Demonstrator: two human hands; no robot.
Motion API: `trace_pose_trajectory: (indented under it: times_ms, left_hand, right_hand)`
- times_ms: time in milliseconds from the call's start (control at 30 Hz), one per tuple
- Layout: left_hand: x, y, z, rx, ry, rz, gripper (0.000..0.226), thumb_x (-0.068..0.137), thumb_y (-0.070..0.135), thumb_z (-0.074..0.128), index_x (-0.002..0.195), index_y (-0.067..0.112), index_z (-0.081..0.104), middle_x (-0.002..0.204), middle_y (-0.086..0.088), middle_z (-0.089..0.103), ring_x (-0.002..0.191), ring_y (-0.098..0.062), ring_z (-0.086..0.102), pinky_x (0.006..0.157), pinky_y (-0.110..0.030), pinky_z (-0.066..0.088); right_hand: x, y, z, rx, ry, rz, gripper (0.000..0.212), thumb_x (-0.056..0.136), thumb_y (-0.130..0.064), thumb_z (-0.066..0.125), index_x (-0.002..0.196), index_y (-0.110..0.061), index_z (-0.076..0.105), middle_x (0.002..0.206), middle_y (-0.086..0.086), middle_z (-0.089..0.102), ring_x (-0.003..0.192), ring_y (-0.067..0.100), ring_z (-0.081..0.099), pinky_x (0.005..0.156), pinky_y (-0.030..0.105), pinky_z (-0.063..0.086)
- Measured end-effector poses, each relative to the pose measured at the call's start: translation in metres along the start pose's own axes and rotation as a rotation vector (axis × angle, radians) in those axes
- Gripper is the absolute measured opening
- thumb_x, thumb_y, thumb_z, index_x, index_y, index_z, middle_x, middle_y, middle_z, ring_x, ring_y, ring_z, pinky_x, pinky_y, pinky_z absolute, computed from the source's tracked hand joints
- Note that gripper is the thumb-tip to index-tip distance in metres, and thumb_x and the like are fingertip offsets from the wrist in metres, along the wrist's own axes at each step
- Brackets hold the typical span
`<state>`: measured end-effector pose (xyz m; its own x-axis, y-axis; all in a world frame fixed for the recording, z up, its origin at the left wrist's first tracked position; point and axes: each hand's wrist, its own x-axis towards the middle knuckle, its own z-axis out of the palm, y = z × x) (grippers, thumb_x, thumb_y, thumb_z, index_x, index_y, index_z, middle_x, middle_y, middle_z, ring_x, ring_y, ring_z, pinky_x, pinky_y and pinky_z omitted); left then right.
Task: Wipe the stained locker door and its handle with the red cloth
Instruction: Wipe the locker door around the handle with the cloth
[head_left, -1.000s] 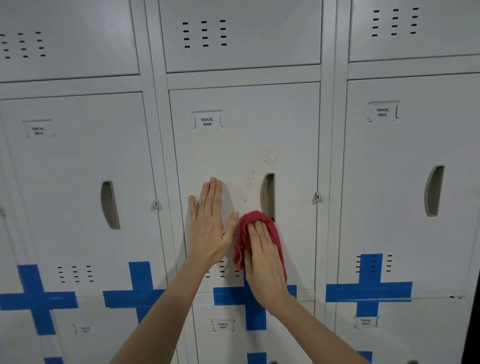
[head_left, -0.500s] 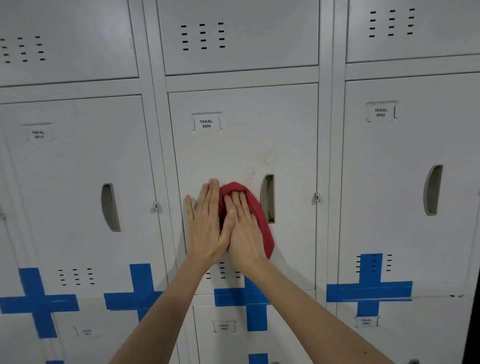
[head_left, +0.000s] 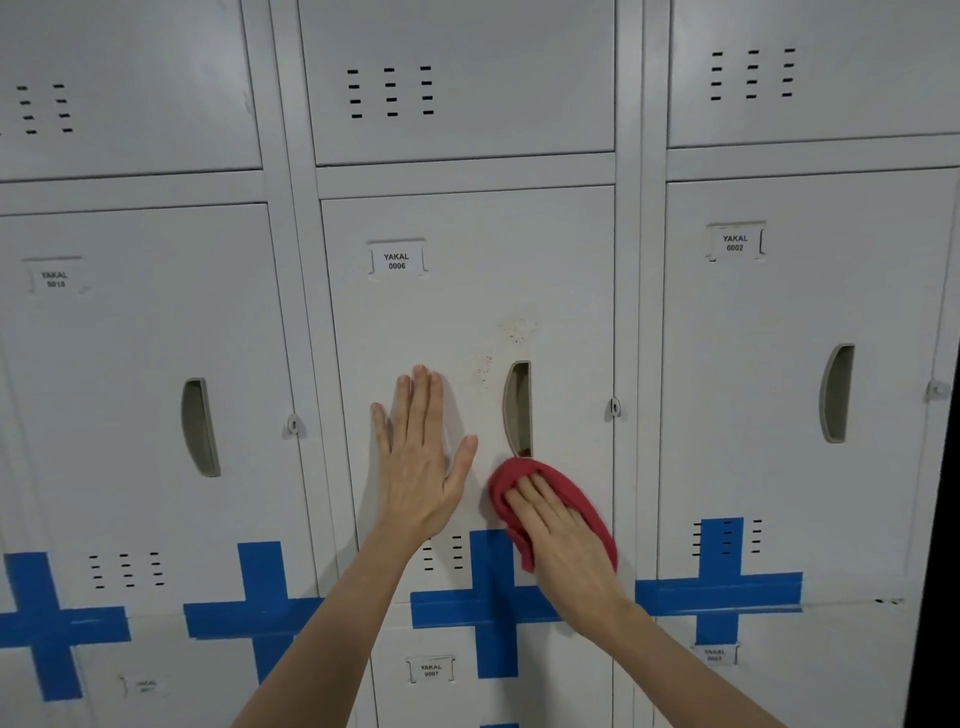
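Observation:
The grey locker door (head_left: 467, 312) labelled YAKAL 0006 fills the middle of the view. Brownish specks (head_left: 514, 332) sit above and left of its recessed handle (head_left: 519, 408). My left hand (head_left: 421, 462) lies flat on the door, fingers up, left of the handle. My right hand (head_left: 566, 540) presses the red cloth (head_left: 576, 493) against the door just below the handle's lower end. The cloth's top edge touches the bottom of the handle slot.
Neighbouring locker doors stand shut at left (head_left: 140, 395) and right (head_left: 800, 364), each with its own handle. Blue tape crosses (head_left: 493, 603) run along the bottom row. Vent slots (head_left: 389, 91) mark the upper doors.
My right hand has slid the red cloth down and to the right, from beside my left hand to below the handle. My left hand has stayed flat in place.

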<state>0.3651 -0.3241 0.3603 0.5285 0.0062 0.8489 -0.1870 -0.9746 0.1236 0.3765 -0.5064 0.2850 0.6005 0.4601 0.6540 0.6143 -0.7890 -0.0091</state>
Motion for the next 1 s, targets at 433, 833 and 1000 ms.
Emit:
trace_pose_trajectory:
  times_ms: [433,833,1000]
  left_hand:
    - [0.0,0.0,0.0,0.051,-0.025,-0.012,0.074,0.095,0.058,0.004,0.153,0.013,-0.002,0.161,-0.002,-0.009,0.148,-0.018,-0.01,0.119,-0.049,-0.004]
    - [-0.001,0.002,-0.001,0.075,-0.022,-0.016,0.073,0.095,0.057,0.004,0.153,0.013,-0.002,0.161,-0.003,-0.01,0.148,-0.018,-0.011,0.119,-0.048,-0.006]
    - [0.0,0.003,0.002,0.064,-0.012,-0.026,0.074,0.095,0.058,0.003,0.153,0.012,0.001,0.161,-0.004,-0.008,0.148,-0.019,-0.01,0.119,-0.049,-0.006]
  right_hand:
    - [0.069,0.015,-0.074,0.001,0.259,0.191,0.072,0.086,0.01,0.051,0.148,0.0,0.016,0.155,0.019,0.016,0.144,0.03,0.01,0.111,0.035,0.021]
    - [0.129,0.034,-0.137,-0.278,0.259,-0.169,0.071,0.076,0.01,0.059,0.142,-0.006,0.037,0.151,0.015,0.033,0.141,0.032,0.026,0.102,0.044,0.038]
    - [0.141,0.038,-0.152,-0.409,0.163,-0.394,0.067,0.081,0.002,0.057,0.143,-0.012,0.038,0.152,0.009,0.032,0.142,0.027,0.024,0.104,0.041,0.035]
